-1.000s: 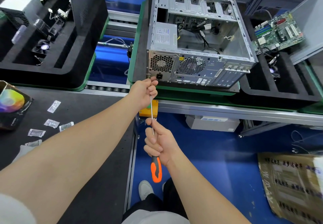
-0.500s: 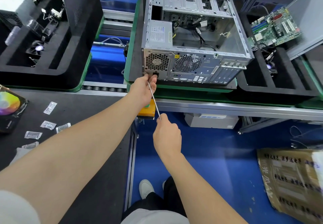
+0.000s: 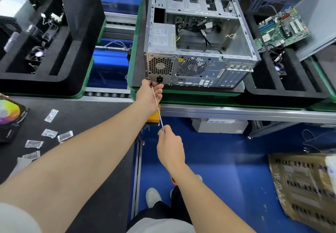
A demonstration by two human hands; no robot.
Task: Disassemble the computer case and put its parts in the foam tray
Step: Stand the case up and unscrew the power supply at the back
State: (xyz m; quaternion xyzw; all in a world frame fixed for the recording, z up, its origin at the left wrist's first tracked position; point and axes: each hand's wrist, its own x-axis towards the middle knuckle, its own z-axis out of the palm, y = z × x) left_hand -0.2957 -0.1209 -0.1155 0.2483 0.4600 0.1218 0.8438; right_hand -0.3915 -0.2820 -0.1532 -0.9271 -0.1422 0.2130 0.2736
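The computer case (image 3: 200, 38) lies on its side on a green-edged pallet (image 3: 133, 65) on the roller line. Its open side faces up and its power supply (image 3: 162, 36) sits in the rear left corner. The left hand (image 3: 150, 94) is at the lower left corner of the rear panel, beside the power socket (image 3: 159, 79), fingers curled round the tip end of a long screwdriver (image 3: 156, 105). The right hand (image 3: 171, 147) is closed round the screwdriver lower down, and a sliver of orange handle (image 3: 173, 181) shows past the wrist. The step looks like freeing a power-supply screw, though the screw itself is hidden by the fingers. It should go best with the shaft square to the panel, steady pressure from the right hand, and the left hand guiding the tip, ready to catch the screw. The right foam tray (image 3: 283, 94) holds a motherboard (image 3: 283, 27) leaning at its back and a small fan (image 3: 278, 68) in one slot; its front slots look vacant. The left foam tray (image 3: 45, 83) holds a grey power unit (image 3: 12, 12), a fan (image 3: 39, 53) and an upright dark panel (image 3: 78, 5). Small packets (image 3: 49, 133) lie on the bench (image 3: 91, 116).
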